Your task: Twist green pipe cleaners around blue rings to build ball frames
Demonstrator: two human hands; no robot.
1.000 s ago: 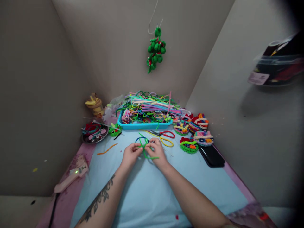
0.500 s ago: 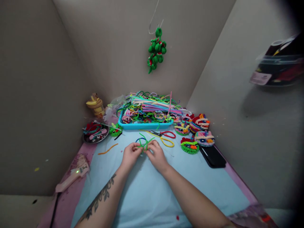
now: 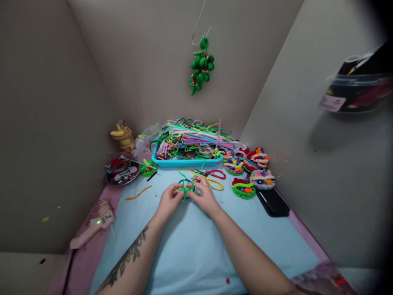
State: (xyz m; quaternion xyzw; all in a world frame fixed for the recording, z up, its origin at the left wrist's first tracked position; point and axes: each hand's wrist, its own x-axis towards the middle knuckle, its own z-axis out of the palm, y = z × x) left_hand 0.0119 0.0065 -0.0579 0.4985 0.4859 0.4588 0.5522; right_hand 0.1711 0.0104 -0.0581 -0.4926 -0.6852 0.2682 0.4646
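Observation:
Over the light blue mat (image 3: 190, 241), my left hand (image 3: 168, 201) and my right hand (image 3: 205, 196) pinch the same green pipe cleaner (image 3: 186, 187) from either side. The wire is bent into loops between my fingertips, and a blue loop shows just behind it. Both hands have their fingers closed on the green wire. Red-handled scissors (image 3: 211, 173) and a yellow pipe cleaner (image 3: 216, 184) lie just beyond my right hand.
A turquoise tray (image 3: 181, 162) heaped with coloured pipe cleaners stands at the back. Several finished pipe-cleaner figures (image 3: 250, 172) and a black case (image 3: 272, 202) sit to the right. To the left are a pink glue gun (image 3: 92, 228), a round dish (image 3: 122, 173) and an orange wire (image 3: 138, 192). A green ornament (image 3: 201, 65) hangs above.
My hands have drawn closer together and the green pipe cleaner's trailing end has been pulled in; the wire is now more tightly bunched between my fingers.

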